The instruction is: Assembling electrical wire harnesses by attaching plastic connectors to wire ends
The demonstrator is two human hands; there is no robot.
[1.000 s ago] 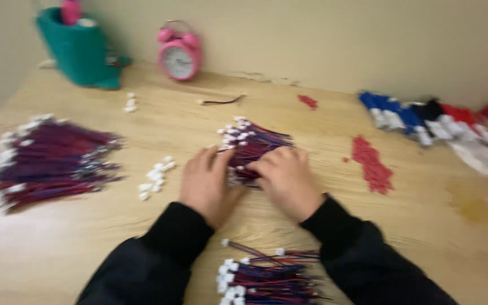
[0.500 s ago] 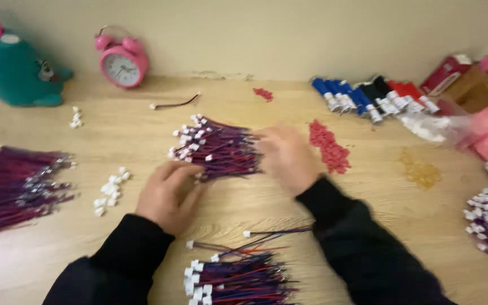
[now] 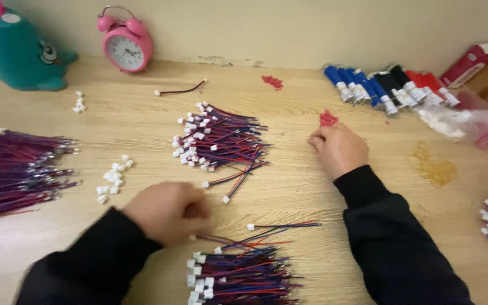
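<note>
Here, your right hand (image 3: 339,148) rests knuckles-up on the wooden table (image 3: 289,186), its fingers curled down over a small heap of red bits (image 3: 328,118), which lies just at the fingertips and partly under them. Whether anything is pinched there you cannot tell, since the fingers hide it.

Your left hand (image 3: 168,210) is blurred, drawn into a loose fist low on the table. It sits just above the near bundle of wires (image 3: 244,274), red and blue with white plugs on the ends, and a few loose strands of that bundle run out right beside its knuckles. Whether it holds a strand is not clear from this view.

Between your two hands, a little further from you, lies the middle bundle of wires (image 3: 221,141), apart from both of them, with a few strands trailing toward you.

Well off to your left is a big pile of wires (image 3: 15,169), and between it and your left hand is a scatter of white plugs (image 3: 114,175). Along the wall stand a pink alarm clock (image 3: 125,45), a teal container (image 3: 15,53) and a row of blue, black and red tubes (image 3: 388,85).
</note>
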